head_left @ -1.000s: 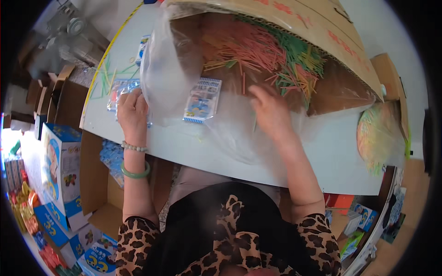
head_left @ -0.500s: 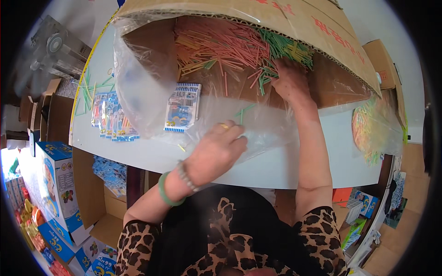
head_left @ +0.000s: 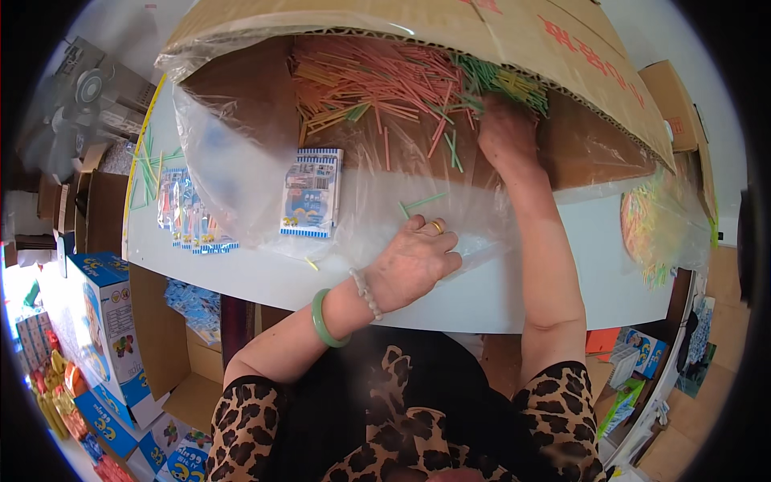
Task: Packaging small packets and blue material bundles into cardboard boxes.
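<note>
A cardboard box (head_left: 385,18) lies on its side, its mouth facing me, with a clear plastic liner (head_left: 233,169) spilling out. Inside is a heap of thin candy-like sticks (head_left: 377,76) in pink, yellow and green. My right hand (head_left: 507,136) reaches into the box beside the green sticks (head_left: 475,74); its fingers are blurred and partly hidden. My left hand (head_left: 418,261) hovers over the liner's front edge, fingers curled; whatever they hold, if anything, is hidden. Loose green sticks (head_left: 426,199) lie just beyond its fingertips. A stack of blue-and-white printed packets (head_left: 311,193) rests left of it.
Filled small packets (head_left: 193,217) and loose green sticks (head_left: 147,169) lie at the table's left. A clear bag of coloured sticks (head_left: 654,221) sits on the right. Below the left table edge stand an open carton (head_left: 157,321) and a blue-white box (head_left: 104,321).
My left hand has shifted right and turned, its fingers still curled. My right hand stays inside the box, moving slightly among the sticks. The view has shifted a little.
</note>
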Available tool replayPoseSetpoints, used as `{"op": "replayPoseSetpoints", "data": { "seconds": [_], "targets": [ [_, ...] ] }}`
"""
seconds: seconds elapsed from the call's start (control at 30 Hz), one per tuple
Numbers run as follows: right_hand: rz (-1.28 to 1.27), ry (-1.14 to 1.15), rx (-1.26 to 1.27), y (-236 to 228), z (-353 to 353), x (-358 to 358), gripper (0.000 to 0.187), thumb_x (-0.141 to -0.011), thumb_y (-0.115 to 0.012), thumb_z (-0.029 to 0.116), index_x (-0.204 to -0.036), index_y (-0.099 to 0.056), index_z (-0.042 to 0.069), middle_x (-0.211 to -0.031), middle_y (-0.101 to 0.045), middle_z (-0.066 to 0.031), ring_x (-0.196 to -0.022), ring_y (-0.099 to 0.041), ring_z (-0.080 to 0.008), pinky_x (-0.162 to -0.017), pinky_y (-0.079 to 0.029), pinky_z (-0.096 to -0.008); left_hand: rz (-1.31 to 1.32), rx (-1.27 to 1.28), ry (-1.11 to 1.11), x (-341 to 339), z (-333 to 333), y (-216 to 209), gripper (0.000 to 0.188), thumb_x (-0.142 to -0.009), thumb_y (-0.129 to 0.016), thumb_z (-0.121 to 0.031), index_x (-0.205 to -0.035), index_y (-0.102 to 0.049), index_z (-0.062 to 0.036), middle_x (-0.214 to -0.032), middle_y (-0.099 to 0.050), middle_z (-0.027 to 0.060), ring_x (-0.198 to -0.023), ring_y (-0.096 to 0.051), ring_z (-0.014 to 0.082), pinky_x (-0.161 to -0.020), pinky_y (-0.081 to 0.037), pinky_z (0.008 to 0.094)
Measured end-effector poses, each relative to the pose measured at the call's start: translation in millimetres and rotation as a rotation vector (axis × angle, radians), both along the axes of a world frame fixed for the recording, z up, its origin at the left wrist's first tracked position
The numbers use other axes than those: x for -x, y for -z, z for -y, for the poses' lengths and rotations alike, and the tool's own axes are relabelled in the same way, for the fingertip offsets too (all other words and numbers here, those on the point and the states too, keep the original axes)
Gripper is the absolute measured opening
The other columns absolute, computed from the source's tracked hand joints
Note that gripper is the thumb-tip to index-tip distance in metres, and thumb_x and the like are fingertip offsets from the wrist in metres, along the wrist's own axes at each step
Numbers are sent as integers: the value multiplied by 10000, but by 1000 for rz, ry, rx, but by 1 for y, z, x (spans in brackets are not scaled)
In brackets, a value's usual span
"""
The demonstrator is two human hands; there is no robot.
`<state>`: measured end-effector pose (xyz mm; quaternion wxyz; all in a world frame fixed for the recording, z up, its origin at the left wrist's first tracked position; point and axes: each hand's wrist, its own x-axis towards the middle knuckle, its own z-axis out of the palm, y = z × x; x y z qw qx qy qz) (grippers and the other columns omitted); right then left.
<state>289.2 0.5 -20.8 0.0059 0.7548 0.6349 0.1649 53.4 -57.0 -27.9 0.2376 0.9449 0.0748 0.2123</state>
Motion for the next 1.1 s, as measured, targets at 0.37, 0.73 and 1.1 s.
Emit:
{"op": "replayPoseSetpoints", "data": {
  "seconds": [0.37,0.73,1.1],
  "targets": [
    [-1400,30,-221,-48,19,43,273,-884,-503,241,-1068,-538,41,-914,-646,-88,-838,-600,-194,-679,-468,-361,169,440,-123,27,-27,-8,79,-747,-613,-88,-786,-606,-20,-865,-584,103,-854,-561,280,-765,-456,375],
    [-1374,-258,-314,25,-3,103,230,-891,-491,145,-1105,-505,63,-862,-632,-70,-729,-611,-170,-633,-497,-334,512,393,-518,-26,-102,-12,351,-869,-545,-99,-1210,-523,-19,-1219,-543,182,-1143,-520,282,-943,-409,328],
    [-1465,-176,-377,12,-7,76,87,-867,-535,49,-950,-562,44,-858,-589,-14,-822,-514,-92,-770,-430,-233,430,338,-644,-10,-82,-27,285,-785,-558,-56,-1067,-597,-67,-1029,-606,167,-949,-572,346,-807,-473,402]
  ]
}}
